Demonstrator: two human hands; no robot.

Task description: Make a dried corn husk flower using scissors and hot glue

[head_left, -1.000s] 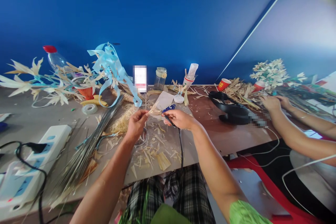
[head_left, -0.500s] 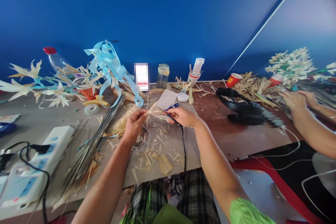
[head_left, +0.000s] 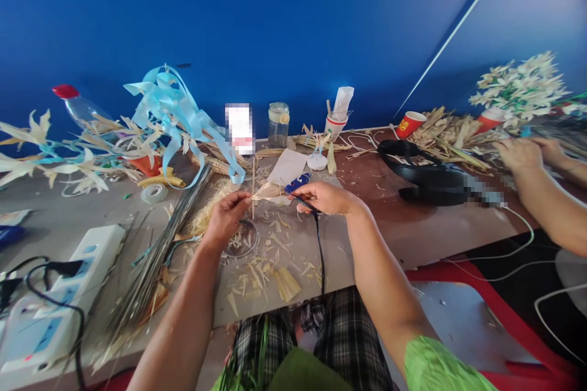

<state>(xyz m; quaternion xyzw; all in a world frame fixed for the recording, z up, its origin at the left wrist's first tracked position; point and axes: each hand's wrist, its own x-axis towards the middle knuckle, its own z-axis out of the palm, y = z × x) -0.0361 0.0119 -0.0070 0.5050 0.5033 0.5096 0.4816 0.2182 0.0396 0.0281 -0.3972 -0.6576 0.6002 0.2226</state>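
My left hand (head_left: 228,217) is closed in a pinch on the narrow end of a pale dried husk piece (head_left: 266,190), held just above the table. My right hand (head_left: 328,198) has its fingers wrapped round a blue glue gun (head_left: 299,182), whose black cord (head_left: 320,250) hangs down over the table's front edge. The glue gun's front lies close to the husk's wider end; whether they touch I cannot tell. Under my hands, husk scraps (head_left: 261,275) are scattered, near a wire ring (head_left: 243,238) and a sheet of pale paper (head_left: 288,165).
At left are thin wires (head_left: 156,256), a tape roll (head_left: 153,193), a power strip (head_left: 73,299), light-blue ribbon (head_left: 183,104) and husk flowers (head_left: 77,174). A jar (head_left: 278,125) stands behind. At right are a black strap-like object (head_left: 422,177), a red cup (head_left: 409,124) and a co-worker's hand (head_left: 523,156).
The view has shifted slightly, so the table's things sit further left and higher. My hands have drawn a little apart, and more of the glue gun's blue body shows.
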